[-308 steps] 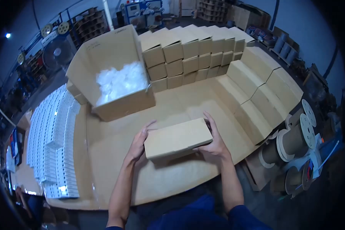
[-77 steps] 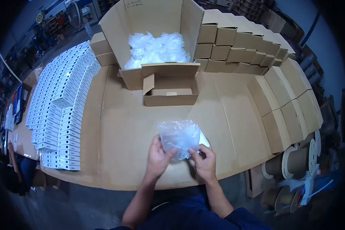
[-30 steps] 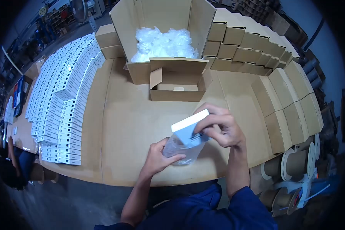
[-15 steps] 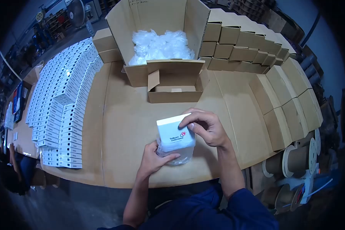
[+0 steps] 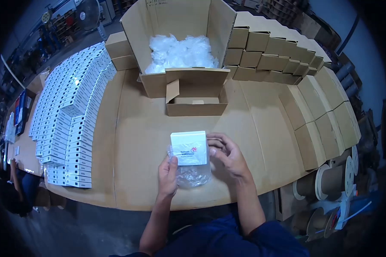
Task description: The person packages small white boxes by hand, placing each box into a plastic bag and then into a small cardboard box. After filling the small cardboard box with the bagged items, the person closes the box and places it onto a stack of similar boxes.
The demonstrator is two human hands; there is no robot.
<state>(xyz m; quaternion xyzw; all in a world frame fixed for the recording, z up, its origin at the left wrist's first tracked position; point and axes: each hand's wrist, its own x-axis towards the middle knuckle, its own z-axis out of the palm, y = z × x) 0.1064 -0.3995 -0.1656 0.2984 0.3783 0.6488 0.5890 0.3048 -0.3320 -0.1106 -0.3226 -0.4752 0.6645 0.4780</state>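
Observation:
A small white box (image 5: 188,138) with a red and dark printed logo sits upright, partly inside a clear plastic bag (image 5: 193,175). The bag's film covers the logo, and its loose, crinkled lower part hangs below the box. My left hand (image 5: 168,174) grips box and bag at the lower left, thumb across the front. At the right edge is my right hand (image 5: 230,156), its fingers curved and its thumb and forefinger apart. Whether those fingertips touch the film is hard to see. An open brown carton (image 5: 196,110) stands beyond my hands.
Stacked white boxes (image 5: 75,124) line the left side. Behind the open carton, a large cardboard box (image 5: 178,17) holds crumpled clear bags (image 5: 180,51). Brown cartons (image 5: 272,62) are stacked at the back right, more (image 5: 315,103) along the right. Cable spools (image 5: 336,175) stand beyond the table's right edge.
The white box has moved slightly left and down, and film now covers its logo. My right hand has come off the box's top to its right side. My left thumb lies higher on the front.

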